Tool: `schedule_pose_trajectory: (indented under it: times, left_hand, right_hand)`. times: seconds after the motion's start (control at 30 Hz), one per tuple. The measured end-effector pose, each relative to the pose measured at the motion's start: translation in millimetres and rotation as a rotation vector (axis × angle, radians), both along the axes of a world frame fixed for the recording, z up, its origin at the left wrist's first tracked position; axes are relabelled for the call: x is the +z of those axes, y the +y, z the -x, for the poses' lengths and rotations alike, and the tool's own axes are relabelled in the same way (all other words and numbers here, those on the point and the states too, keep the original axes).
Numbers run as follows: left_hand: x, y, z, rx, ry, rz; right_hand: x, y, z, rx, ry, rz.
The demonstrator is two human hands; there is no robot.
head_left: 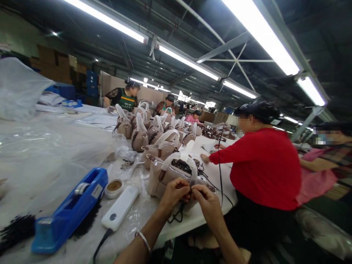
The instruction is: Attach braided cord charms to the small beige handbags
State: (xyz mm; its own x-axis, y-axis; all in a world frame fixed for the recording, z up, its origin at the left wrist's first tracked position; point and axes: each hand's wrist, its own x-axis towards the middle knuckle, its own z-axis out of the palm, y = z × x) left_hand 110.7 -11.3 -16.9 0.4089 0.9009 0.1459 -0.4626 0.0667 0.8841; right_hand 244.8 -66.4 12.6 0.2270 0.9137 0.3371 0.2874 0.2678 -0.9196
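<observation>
My left hand [173,193] and my right hand [206,198] meet at the near table edge, both pinched closed on a thin dark cord [178,215] that dangles below them. They are right in front of a beige handbag [165,176] with a white handle [178,158] and dark chain pieces inside. A bangle sits on my left wrist. What exactly the fingertips grip at the bag is too small to make out.
A blue tape dispenser [70,209], a small round tin [113,187] and a white device with a cable [119,207] lie to the left. Clear plastic sheeting [41,154] covers the table. Several beige handbags [154,134] stand in rows. A person in red [261,165] sits close on the right; others work farther off.
</observation>
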Motion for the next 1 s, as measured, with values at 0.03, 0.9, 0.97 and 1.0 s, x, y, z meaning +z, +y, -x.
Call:
schedule_pose_trajectory:
  times: [0.03,0.9,0.97,1.0]
  left_hand:
    - [-0.4,0,0,-0.003,-0.008,0.011]
    - [11.5,-5,11,0.069,0.107,-0.091]
    - [12.7,-7,11,0.097,0.129,-0.121]
    - [12.6,-8,10,0.104,0.121,-0.130]
  right_hand:
    - [1.7,-1,2,-0.010,-0.083,-0.009]
    - [20.7,1,14,-0.117,-0.390,0.040]
    - [19.6,2,14,-0.075,-0.219,0.079]
    - [18.6,3,13,-0.052,-0.129,0.095]
